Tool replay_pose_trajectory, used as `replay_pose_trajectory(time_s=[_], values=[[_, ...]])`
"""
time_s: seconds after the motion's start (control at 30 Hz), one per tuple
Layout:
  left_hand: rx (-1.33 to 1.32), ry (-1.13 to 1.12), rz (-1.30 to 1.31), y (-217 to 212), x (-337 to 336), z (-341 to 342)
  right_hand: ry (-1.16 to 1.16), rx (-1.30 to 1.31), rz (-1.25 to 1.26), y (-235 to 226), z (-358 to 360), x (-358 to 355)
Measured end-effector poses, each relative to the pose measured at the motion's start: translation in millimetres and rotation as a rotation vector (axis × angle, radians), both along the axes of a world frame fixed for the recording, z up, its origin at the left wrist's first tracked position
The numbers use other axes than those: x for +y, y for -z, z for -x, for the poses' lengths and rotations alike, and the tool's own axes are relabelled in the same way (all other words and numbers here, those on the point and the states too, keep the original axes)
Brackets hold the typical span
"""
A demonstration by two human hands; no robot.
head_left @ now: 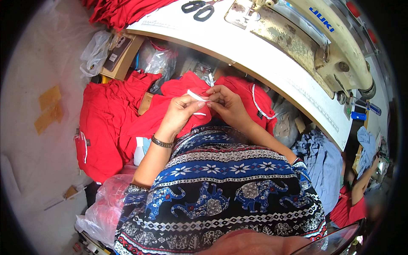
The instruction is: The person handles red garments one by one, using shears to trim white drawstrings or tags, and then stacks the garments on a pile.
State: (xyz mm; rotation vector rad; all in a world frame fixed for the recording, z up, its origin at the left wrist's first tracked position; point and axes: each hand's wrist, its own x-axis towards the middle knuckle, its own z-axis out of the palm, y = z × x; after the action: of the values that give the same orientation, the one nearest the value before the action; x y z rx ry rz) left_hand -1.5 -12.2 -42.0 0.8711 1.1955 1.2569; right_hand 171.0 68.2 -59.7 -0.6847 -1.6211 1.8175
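Observation:
Above my lap, both hands meet over a red garment. A narrow white strip runs along it between my fingertips. My left hand pinches the strip between thumb and fingers. Close beside it, my right hand is closed too, thumb against fingers, at the strip's right end. The fingers partly hide where strip and cloth meet. More red cloth with white trim is heaped to the left, and another red piece edged in white lies to the right.
A white sewing table curves across the front, carrying a sewing machine, black-handled scissors and a screwdriver. Blue-grey cloth hangs at right, near another person's arm. Clear plastic lies at lower left.

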Motion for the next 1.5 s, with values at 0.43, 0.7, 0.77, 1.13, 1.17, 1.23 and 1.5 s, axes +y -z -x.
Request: replay_pose_trajectory(time_s=[0.43, 0.7, 0.77, 1.13, 1.17, 1.23, 1.5], values=[[0.323, -0.096, -0.027, -1.4, -8.0, -6.0, 0.011, -0.094, -0.186, -10.4, -2.1, -5.0], [0.399, -0.125, -0.214, 10.3, -9.4, -10.3, -0.039, -0.161, -0.164, -1.3, -8.6, -5.1], [0.342, -0.137, -0.091, 10.3, -15.6, -9.0, 0.041, -0.167, -0.161, -1.1, -14.1, 1.1], [0.379, 0.165, -0.134, -13.1, -23.0, -3.9, -0.027, -0.593, -0.336, 84.2, -0.8, 35.4], [0.328, 0.236, -0.112, -14.7, -24.5, -0.8, -0.005, -0.615, -0.459, 74.8, 5.1, 34.6], [0.25, 0.1, -0.108, -12.7, -24.9, 2.3, 0.026, -0.386, -0.219, 60.0, 13.7, 29.3], [0.4, -0.155, -0.322, 1.9, -17.6, 7.7, -0.055, -0.163, -0.342, -19.9, 17.4, 0.1]])
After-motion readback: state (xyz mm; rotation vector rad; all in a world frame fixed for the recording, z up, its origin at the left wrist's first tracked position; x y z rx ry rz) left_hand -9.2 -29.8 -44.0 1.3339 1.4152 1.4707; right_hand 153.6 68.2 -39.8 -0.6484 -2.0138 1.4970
